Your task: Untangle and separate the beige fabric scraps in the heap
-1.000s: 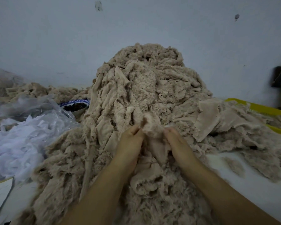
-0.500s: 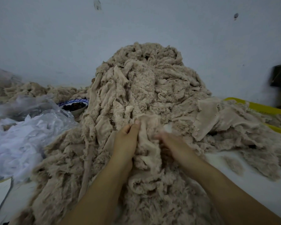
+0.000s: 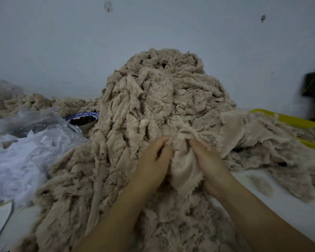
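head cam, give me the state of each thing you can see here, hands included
left hand: closed, gripping the scrap
right hand: closed, gripping the same scrap
beige scrap: bunched between both hands, still attached to the heap
heap: piled high, tangled
bowl: upright, holds dark contents
clear plastic bag: crumpled, lying left of the heap
yellow tray: partly covered by scraps

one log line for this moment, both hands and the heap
left hand: gripping scrap | right hand: gripping same scrap | heap: tangled
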Action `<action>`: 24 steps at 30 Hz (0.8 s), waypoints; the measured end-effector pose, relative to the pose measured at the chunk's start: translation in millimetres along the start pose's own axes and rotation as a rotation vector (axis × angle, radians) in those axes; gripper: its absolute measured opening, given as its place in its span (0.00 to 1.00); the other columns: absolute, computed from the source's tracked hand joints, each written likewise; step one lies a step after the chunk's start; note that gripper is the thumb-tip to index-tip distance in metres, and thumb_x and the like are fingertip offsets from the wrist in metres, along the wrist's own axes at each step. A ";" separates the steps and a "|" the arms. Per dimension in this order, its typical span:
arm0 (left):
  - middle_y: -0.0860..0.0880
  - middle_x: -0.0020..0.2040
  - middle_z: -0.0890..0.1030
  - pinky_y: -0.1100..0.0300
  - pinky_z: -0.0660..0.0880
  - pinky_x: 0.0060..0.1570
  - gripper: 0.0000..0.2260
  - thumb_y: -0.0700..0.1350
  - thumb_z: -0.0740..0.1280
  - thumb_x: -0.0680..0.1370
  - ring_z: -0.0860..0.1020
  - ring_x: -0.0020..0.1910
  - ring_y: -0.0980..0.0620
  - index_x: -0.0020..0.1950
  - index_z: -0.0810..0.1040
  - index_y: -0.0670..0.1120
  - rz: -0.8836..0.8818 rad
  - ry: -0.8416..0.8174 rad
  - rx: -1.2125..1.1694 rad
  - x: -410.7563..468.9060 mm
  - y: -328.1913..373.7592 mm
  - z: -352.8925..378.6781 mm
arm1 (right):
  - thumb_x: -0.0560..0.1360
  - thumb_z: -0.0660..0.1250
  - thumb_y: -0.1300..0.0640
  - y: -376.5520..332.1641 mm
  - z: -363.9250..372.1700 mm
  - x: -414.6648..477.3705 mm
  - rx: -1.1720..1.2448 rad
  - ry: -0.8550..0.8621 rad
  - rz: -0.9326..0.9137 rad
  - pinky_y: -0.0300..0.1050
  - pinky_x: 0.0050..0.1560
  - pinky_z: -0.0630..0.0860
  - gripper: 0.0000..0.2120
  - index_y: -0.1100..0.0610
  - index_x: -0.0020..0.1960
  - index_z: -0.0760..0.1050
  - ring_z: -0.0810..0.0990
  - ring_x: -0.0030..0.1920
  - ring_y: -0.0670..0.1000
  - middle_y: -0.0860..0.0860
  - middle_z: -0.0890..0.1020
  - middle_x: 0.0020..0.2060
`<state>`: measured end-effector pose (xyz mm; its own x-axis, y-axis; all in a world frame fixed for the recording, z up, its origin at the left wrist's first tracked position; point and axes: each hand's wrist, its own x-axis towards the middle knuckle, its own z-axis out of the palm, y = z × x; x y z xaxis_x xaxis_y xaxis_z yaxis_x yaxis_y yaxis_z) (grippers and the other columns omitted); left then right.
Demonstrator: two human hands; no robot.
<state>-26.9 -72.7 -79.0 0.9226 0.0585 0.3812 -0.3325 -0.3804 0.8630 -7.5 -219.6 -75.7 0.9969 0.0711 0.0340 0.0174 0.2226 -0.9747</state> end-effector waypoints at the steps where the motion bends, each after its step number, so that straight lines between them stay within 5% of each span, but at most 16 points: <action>1: 0.72 0.46 0.77 0.77 0.69 0.42 0.05 0.60 0.60 0.80 0.75 0.46 0.74 0.52 0.74 0.71 -0.013 -0.103 0.017 -4.4 3.2 4.1 | 0.78 0.66 0.42 -0.9 1.0 -1.4 -0.020 -0.002 -0.030 0.53 0.56 0.80 0.16 0.53 0.52 0.84 0.86 0.50 0.53 0.53 0.87 0.47; 3: 0.65 0.51 0.78 0.71 0.70 0.42 0.21 0.69 0.61 0.76 0.76 0.48 0.66 0.59 0.77 0.57 0.025 -0.164 0.068 -6.3 -0.6 8.6 | 0.73 0.66 0.36 0.0 2.0 -4.1 -0.061 -0.035 -0.070 0.50 0.55 0.79 0.19 0.49 0.50 0.85 0.86 0.50 0.50 0.50 0.87 0.47; 6: 0.51 0.36 0.75 0.65 0.68 0.33 0.17 0.55 0.64 0.81 0.71 0.32 0.58 0.45 0.75 0.41 0.019 -0.013 0.026 -2.2 -4.6 9.0 | 0.74 0.67 0.38 2.2 4.3 -4.2 -0.123 -0.045 -0.114 0.52 0.54 0.80 0.14 0.46 0.47 0.84 0.86 0.48 0.49 0.49 0.87 0.46; 8: 0.51 0.34 0.76 0.64 0.70 0.33 0.14 0.54 0.65 0.81 0.74 0.32 0.57 0.41 0.79 0.47 -0.124 0.036 -0.155 1.4 -5.9 6.3 | 0.72 0.67 0.36 3.2 4.9 -2.1 -0.204 -0.009 -0.172 0.53 0.54 0.81 0.12 0.42 0.48 0.80 0.84 0.50 0.49 0.48 0.85 0.48; 10: 0.55 0.33 0.80 0.65 0.74 0.32 0.14 0.56 0.67 0.79 0.78 0.32 0.59 0.36 0.82 0.55 -0.236 0.037 -0.323 4.5 -7.5 1.7 | 0.66 0.68 0.33 3.4 2.1 -0.4 -0.210 -0.055 -0.214 0.43 0.54 0.80 0.18 0.37 0.53 0.75 0.80 0.56 0.40 0.42 0.80 0.55; 12: 0.50 0.40 0.84 0.57 0.81 0.41 0.15 0.62 0.69 0.75 0.83 0.41 0.54 0.48 0.85 0.52 -0.293 0.002 -0.396 5.9 -8.6 -2.6 | 0.66 0.71 0.34 4.7 -2.3 0.0 -0.194 -0.225 -0.177 0.33 0.48 0.78 0.19 0.35 0.55 0.74 0.80 0.53 0.34 0.35 0.81 0.54; 14: 0.48 0.49 0.86 0.45 0.80 0.56 0.26 0.69 0.67 0.70 0.84 0.51 0.47 0.54 0.84 0.50 -0.311 -0.034 -0.384 4.5 -8.3 -3.5 | 0.72 0.72 0.39 11.7 -5.4 1.0 -0.312 -0.334 -0.146 0.33 0.42 0.77 0.09 0.37 0.50 0.78 0.83 0.47 0.39 0.36 0.84 0.47; 17: 0.57 0.38 0.84 0.56 0.77 0.44 0.21 0.66 0.59 0.78 0.81 0.41 0.54 0.42 0.85 0.54 -0.310 0.142 -0.339 9.3 -11.5 -3.7 | 0.77 0.70 0.46 14.1 -8.6 6.8 -0.449 -0.236 -0.210 0.36 0.35 0.74 0.05 0.45 0.44 0.79 0.80 0.36 0.43 0.42 0.82 0.36; 19: 0.55 0.33 0.82 0.62 0.75 0.32 0.22 0.59 0.56 0.83 0.79 0.32 0.58 0.43 0.84 0.49 -0.343 0.275 -0.368 16.1 -17.2 -5.9 | 0.74 0.70 0.45 2.0 -20.0 14.6 -0.035 -0.052 -0.213 0.37 0.35 0.77 0.10 0.49 0.51 0.79 0.83 0.38 0.45 0.45 0.85 0.41; 21: 0.53 0.36 0.81 0.67 0.73 0.29 0.19 0.53 0.56 0.84 0.78 0.29 0.62 0.46 0.82 0.45 -0.354 0.320 -0.364 18.4 -24.7 -7.7 | 0.71 0.67 0.39 -18.6 -35.2 18.1 0.480 0.041 -0.145 0.40 0.38 0.80 0.26 0.55 0.62 0.75 0.85 0.45 0.48 0.51 0.85 0.50; 24: 0.53 0.38 0.82 0.62 0.75 0.37 0.13 0.49 0.59 0.82 0.79 0.33 0.63 0.45 0.81 0.48 -0.312 0.276 -0.209 15.0 -31.3 -5.9 | 0.77 0.62 0.38 -10.6 -34.6 18.5 0.426 0.107 0.039 0.41 0.39 0.80 0.27 0.60 0.62 0.74 0.84 0.50 0.51 0.55 0.81 0.55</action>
<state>-3.8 -54.5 -98.4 0.9077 0.3947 0.1426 -0.1058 -0.1136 0.9879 13.4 -254.3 -72.3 0.9989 -0.0087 -0.0457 -0.0312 0.6046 -0.7959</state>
